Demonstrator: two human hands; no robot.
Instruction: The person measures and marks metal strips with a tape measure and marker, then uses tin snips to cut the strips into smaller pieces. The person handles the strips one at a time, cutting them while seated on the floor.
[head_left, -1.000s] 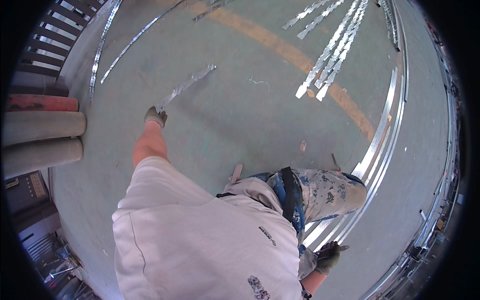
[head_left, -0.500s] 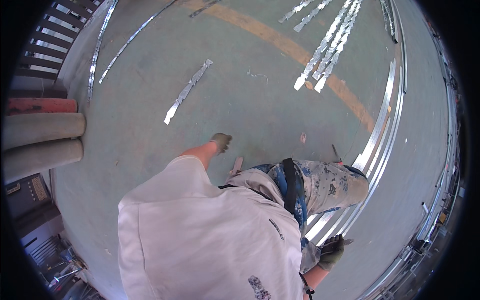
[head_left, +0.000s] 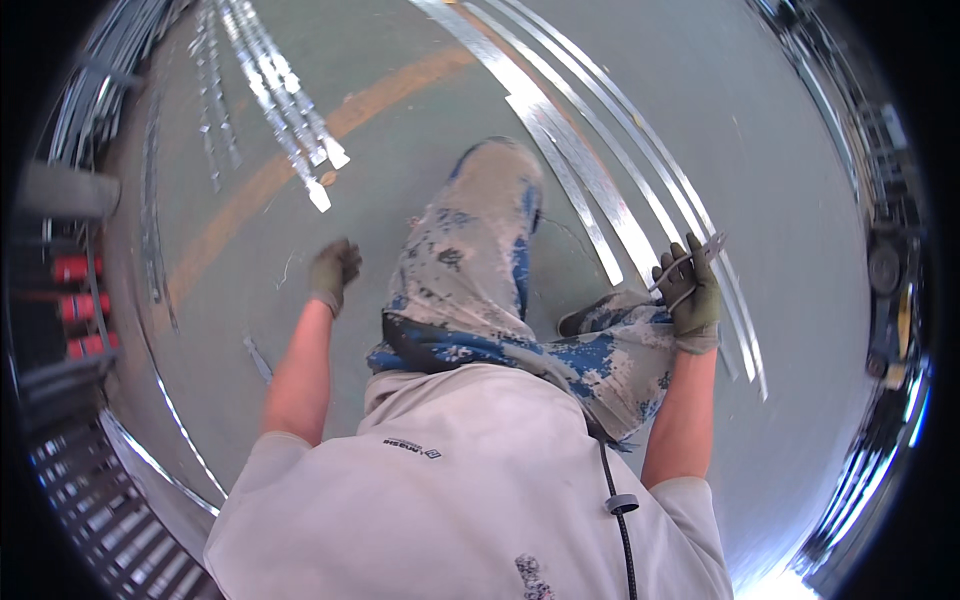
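Observation:
My left hand [head_left: 335, 272], in an olive-grey work glove, hangs over the floor with its fingers loosely curled in. I see nothing in it. My right hand [head_left: 692, 305], gloved alike, is closed around a grey metal hand tool [head_left: 714, 247] that looks like pliers; its jaws point up and to the right. Beyond and beside that hand lie long flat shiny metal strips [head_left: 590, 165], running side by side away from me. My legs in camouflage trousers [head_left: 455, 245] stand between the hands.
Several crinkled silvery strips [head_left: 265, 85] lie at the far left, across a worn orange floor line [head_left: 400, 92]. Red cylinders [head_left: 82, 297] stand at the left edge by a slatted rack [head_left: 105, 500]. Metal stock and equipment [head_left: 885, 270] line the right edge.
My view has swung to the right, so the strips now appear farther left. My right hand has come up and forward with the tool. My legs have shifted in a step.

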